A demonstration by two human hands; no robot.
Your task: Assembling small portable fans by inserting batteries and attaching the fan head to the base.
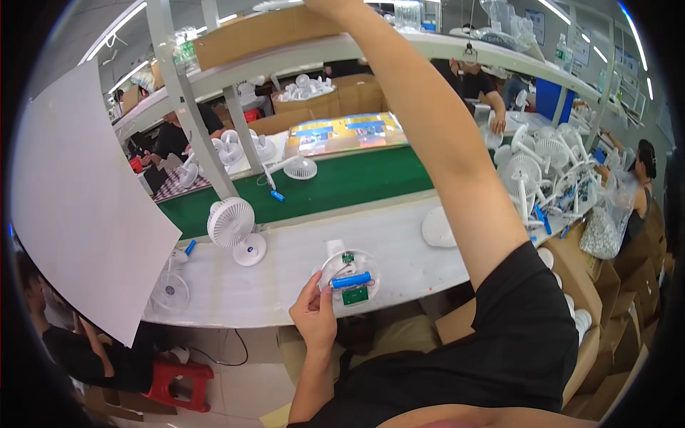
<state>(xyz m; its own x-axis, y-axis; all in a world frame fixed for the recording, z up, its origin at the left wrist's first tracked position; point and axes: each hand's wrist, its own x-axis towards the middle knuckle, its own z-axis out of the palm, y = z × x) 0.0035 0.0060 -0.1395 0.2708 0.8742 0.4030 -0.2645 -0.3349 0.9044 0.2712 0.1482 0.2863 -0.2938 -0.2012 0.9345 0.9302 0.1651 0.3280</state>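
My left hand [314, 317] pinches the near-left rim of a round white fan base [373, 262], which lies open at the table's front edge. Across it lies a blue cylindrical battery [352, 280]. One small green circuit board [347, 257] sits on its far side and a larger green board [354, 295] on its near side, with thin wires between. My right arm stretches up over the table to the shelf. Only part of my right hand [333, 6] shows at the top edge, by a long cardboard box [267, 36]; its fingers are out of sight.
An assembled white fan [232, 222] stands left of the base; another round white part [437, 227] lies right. Behind runs a green conveyor belt [364, 178] carrying a fan head [300, 168]. Many fans [524, 171] pile up at the right. A white panel [89, 192] hangs left. Co-workers sit around.
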